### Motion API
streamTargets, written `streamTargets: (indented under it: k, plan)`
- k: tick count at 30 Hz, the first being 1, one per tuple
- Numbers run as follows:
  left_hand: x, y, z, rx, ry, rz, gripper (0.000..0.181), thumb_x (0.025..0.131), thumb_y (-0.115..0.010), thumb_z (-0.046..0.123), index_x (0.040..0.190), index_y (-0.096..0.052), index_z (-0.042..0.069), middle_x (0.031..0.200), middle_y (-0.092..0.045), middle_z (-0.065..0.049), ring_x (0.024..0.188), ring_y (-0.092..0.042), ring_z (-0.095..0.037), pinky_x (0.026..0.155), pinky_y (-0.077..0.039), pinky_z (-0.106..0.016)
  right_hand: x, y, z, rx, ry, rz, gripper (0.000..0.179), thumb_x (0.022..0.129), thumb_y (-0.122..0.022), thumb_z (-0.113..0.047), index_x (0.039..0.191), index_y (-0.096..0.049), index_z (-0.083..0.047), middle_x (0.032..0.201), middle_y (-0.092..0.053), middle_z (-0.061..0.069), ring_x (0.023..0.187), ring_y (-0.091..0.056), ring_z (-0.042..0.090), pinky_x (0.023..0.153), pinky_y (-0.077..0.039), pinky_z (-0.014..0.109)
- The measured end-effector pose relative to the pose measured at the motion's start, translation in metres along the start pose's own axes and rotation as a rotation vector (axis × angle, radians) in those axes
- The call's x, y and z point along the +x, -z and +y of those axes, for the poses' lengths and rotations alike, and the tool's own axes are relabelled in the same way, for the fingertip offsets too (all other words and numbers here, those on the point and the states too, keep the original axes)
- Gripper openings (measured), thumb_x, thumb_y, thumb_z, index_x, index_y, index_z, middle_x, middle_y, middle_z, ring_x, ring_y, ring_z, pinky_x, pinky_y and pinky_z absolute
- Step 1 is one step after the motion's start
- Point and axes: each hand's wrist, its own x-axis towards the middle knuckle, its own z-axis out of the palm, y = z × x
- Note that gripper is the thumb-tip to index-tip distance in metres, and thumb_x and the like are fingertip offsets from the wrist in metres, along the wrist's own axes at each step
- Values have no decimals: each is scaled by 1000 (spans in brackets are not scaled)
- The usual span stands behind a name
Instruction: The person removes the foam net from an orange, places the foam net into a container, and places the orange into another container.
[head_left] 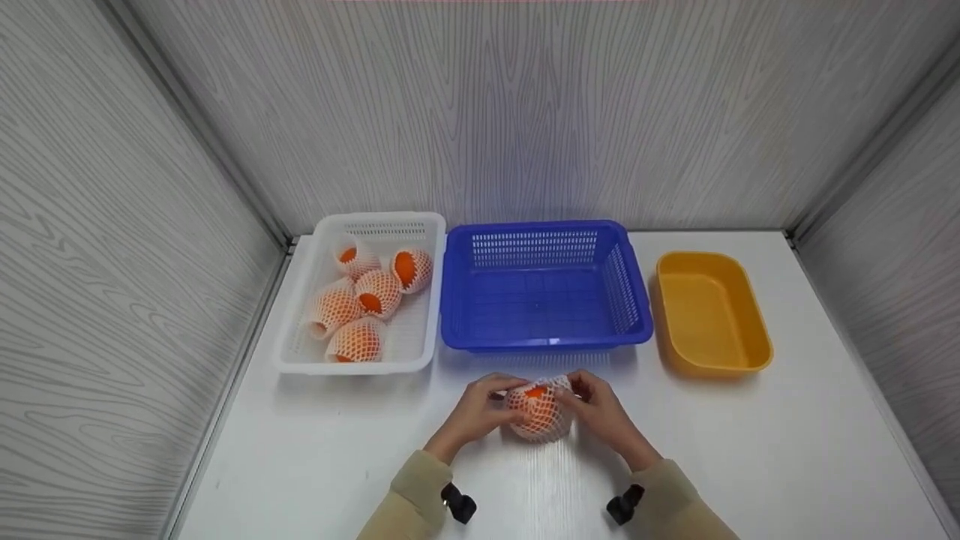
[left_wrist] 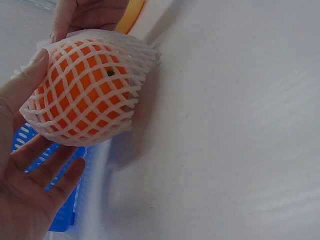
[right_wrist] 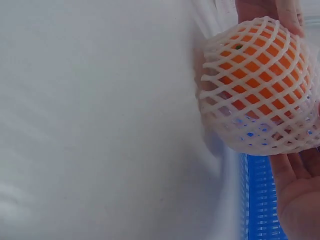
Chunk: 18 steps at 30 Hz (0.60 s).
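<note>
An orange in a white foam net sleeve is between my two hands, just in front of the blue basket. My left hand grips the netted fruit from the left, its thumb on the near side. From the right, my right hand pinches the upper edge of the sleeve. Bare orange skin shows at the sleeve's upper opening. A small green stem spot shows through the mesh of the foam net in the left wrist view. The right wrist view shows the sleeve bulging loose beside the fruit.
A white basket at the left holds several oranges in foam nets. Behind my hands stands a blue basket, with a yellow tray to its right. White wood-grain panels enclose the white table.
</note>
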Motion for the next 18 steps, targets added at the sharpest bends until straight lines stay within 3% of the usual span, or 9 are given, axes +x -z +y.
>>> streamTargets:
  k: [4, 8, 14, 16, 18]
  plan:
    - [0, -1, 0, -13, 0, 38, 37, 82, -81, 26, 111, -75, 6, 116, -66, -6, 110, -59, -24, 88, -52, -36, -1, -2, 3, 51, 38, -96, 42, 90, -70, -3, 126, -54, 10, 122, -59, 23, 119, -53, 39, 101, -43, 49]
    - [2, -2, 3, -35, 13, 119, 23, 85, -78, 25, 96, -79, 5, 107, -69, -4, 105, -61, -22, 88, -52, -36, -1, -7, 2, 34, 75, -156, 55, 85, -75, -4, 133, -52, 9, 135, -49, 30, 129, -43, 45, 106, -33, 58]
    - [4, -5, 7, -92, 62, 189, 15, 92, -70, 18, 89, -76, 4, 82, -65, 0, 75, -55, -10, 67, -47, -25, 1, -14, -3, -49, 109, -54, 23, 88, -73, -7, 107, -71, 4, 119, -62, 21, 115, -56, 36, 97, -46, 46]
    - [3, -4, 9, -115, 83, 171, 16, 94, -68, 15, 96, -73, 0, 84, -65, -3, 75, -54, -11, 67, -47, -25, 2, -15, -3, -50, 109, 5, 17, 88, -72, -5, 102, -73, 4, 112, -66, 18, 108, -60, 33, 90, -52, 39]
    - [1, -4, 11, -143, 99, 136, 21, 92, -69, 12, 107, -70, -4, 93, -66, -8, 85, -59, -14, 76, -51, -28, 3, -16, -3, -39, 109, 54, 14, 87, -72, -2, 100, -73, 6, 106, -67, 17, 101, -63, 29, 82, -54, 32]
